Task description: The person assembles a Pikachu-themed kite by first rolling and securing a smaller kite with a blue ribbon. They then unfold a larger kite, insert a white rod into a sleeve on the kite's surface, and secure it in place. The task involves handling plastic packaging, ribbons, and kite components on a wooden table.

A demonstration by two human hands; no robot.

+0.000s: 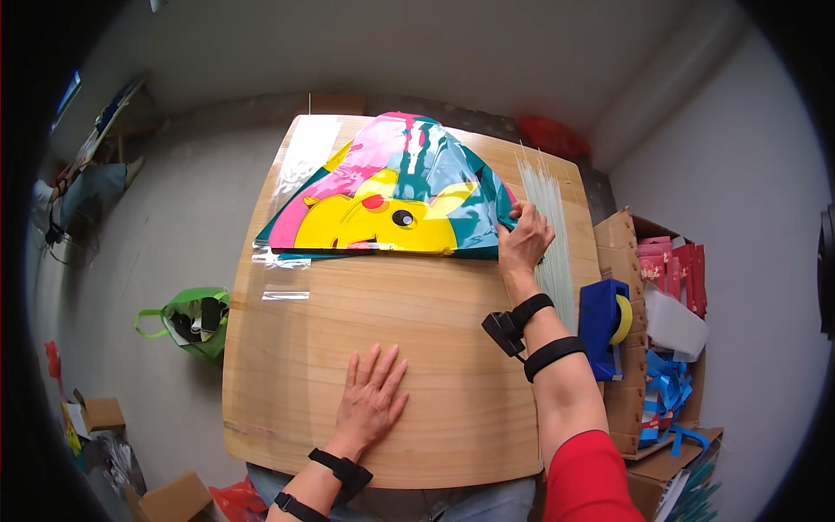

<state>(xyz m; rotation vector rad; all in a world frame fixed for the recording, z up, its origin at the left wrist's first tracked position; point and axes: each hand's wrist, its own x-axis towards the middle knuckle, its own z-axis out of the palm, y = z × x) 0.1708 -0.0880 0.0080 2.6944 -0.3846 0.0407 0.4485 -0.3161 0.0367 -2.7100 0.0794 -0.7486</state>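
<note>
A glossy plastic sheet [383, 196] printed with a yellow cartoon figure on pink and teal lies folded across the far half of the wooden table [417, 348]. Its near edge runs almost straight, while the far side rises to a rounded point. At the sheet's right corner, my right hand [526, 239] is closed, with thumb and fingers pinching the teal edge. My left hand [372, 400] rests flat on the bare wood near the front, fingers stretched out and holding nothing. Short strips of clear tape [285, 296] stick to the table by the sheet's left corner.
Beside my right hand lies a bundle of thin pale rods [548, 209]. A blue tape dispenser [602, 326] with a yellow roll is at the table's right edge. Further right stands a cardboard box [622, 252] of red packets and blue strips. A green bag [198, 322] sits left of the table.
</note>
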